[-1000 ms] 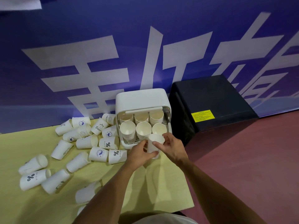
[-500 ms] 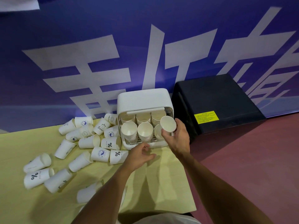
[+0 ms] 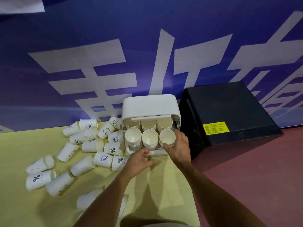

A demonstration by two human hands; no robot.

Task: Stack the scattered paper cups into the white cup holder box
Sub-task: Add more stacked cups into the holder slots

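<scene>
Held paper cup [image 3: 167, 138] is sitting at the front-right slot of the white cup holder box [image 3: 149, 106], centre of frame. Its mouth is tilting up toward the camera and its long axis is running in line with the stack beneath. Cannot tell whether it is fully nested.

Right hand [image 3: 179, 147] is grasping it, thumb hooking the near rim and fingers wrapping the right wall. The cup is lying at the hand's upper left, touching it.

Box contents: six stacks, two rows of three. Front-left stack [image 3: 133, 137] and front-middle stack [image 3: 150, 139] are showing open mouths. Back row [image 3: 148, 125] is sitting partly under the handle bar [image 3: 150, 118] that spans the opening.

Left hand [image 3: 139, 161] is hovering just in front of the box's near edge, fingers loosely curling, holding nothing. It is the nearer hand to the loose cups [image 3: 91, 145], which are lying on their sides across the yellow table cover [image 3: 16, 145], centre-left down to lower left. Nearest is a "%" cup [image 3: 120, 162], just beside this hand on its left.

Judgement: the next pick is falling to the left hand, with a short reach leftward. A cup lying on its side is needing a turn mouth-up before nesting.

Outward: black box [image 3: 229, 112] is standing just right of the holder, and a blue banner [image 3: 82, 30] is filling the upper frame.
</scene>
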